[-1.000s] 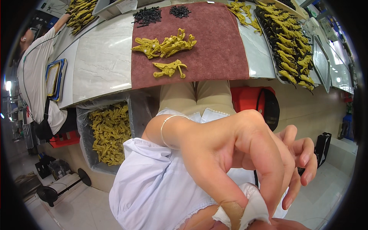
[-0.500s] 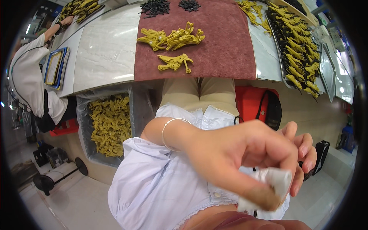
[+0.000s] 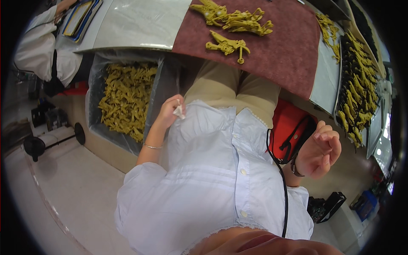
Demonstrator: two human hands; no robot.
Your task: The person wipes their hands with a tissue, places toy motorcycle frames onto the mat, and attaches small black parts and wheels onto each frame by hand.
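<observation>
At the left side of my lap, my left hand (image 3: 168,111) is closed around a small crumpled white piece (image 3: 179,111) that looks like tissue or tape; the hand partly hides it. My right hand (image 3: 321,148) is raised by the red seat, palm showing and fingers loosely bent, with nothing seen in it. On the dark red cloth (image 3: 280,55) beyond my lap lie a single yellow plastic tool-shaped part (image 3: 228,46) and a cluster of similar yellow parts (image 3: 238,19). Both hands are apart from them.
A plastic-lined bin (image 3: 94,108) full of yellow parts (image 3: 127,97) stands left of my legs. More black-and-yellow parts (image 3: 357,93) fill a tray at the right. A red seat (image 3: 285,125) with a black strap is beside me. A co-worker (image 3: 40,55) sits at far left.
My left hand has drawn back from the right, away from my right hand, carrying the white piece to the left of my lap. The view has swung so the table sits higher.
</observation>
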